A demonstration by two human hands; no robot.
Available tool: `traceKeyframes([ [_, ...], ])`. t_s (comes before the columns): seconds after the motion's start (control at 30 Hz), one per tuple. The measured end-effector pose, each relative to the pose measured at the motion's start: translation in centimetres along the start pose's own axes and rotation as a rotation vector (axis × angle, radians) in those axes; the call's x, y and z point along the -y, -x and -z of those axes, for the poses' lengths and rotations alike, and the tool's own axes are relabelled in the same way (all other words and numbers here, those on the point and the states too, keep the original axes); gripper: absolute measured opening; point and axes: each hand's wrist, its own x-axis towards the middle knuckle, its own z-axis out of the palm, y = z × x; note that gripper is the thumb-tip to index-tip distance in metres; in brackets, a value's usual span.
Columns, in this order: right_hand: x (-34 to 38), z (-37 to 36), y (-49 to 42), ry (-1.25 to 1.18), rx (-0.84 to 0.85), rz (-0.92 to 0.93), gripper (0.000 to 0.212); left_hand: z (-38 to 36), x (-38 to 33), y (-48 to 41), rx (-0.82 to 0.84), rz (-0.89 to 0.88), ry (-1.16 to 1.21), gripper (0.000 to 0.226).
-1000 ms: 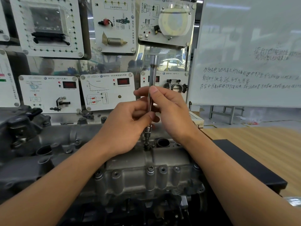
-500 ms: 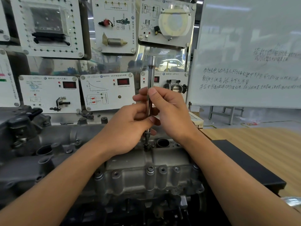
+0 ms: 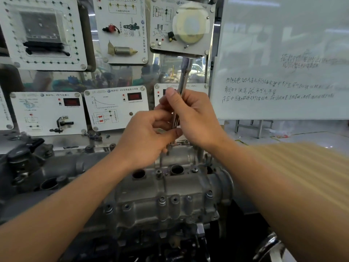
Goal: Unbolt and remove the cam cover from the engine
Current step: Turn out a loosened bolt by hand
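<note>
The engine [image 3: 160,205] stands beside a wooden tabletop [image 3: 302,163]. Small dark parts [image 3: 93,136] lie on the metal ledge [image 3: 71,148] behind it.

Cam cover [image 3: 170,203]: dull grey, darker grime near.
Socket extension [image 3: 186,72]: bright silver.
Whiteboard [image 3: 283,44], far right: white, dark handwriting.
Instrument panels [image 3: 47,114], far left: white, red displays.
Bench top [image 3: 302,161], right: pale wood-brown, streaked.
</note>
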Motion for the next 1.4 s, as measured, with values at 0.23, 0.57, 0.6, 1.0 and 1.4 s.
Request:
traceKeyframes([
  [0.23, -1.7, 3.3, 1.1, 0.177, -0.056, -0.088, 0.039, -4.1, -0.5, -1.4, 0.188, 0.062, -0.059, 0.010],
  [0.57, -3.2, 3.1, 2.2, 0.148, -0.048, -0.134, 0.039, -5.5, 0.9, -1.1, 0.163, 0.051, -0.063, 0.025],
  [0.6, -3.3, 3.0, 2.2, 0.146, -0.051, -0.119, 0.039, -5.5, 0.9, -1.0, 0.156, 0.053, -0.052, 0.027],
  [1.0, -4.4, 2.4, 2.5, -0.092, -0.208, -0.076, 0.020, -5.8, 1.1, -0.8, 0.075, 0.021, -0.104, 0.024],
  [1.4, -4.3, 3.1, 3.4, -0.069, -0.286, 0.011, 0.032, -6.1, 0.8, -0.6, 0.141, -0.055, 0.089, 0.022],
])
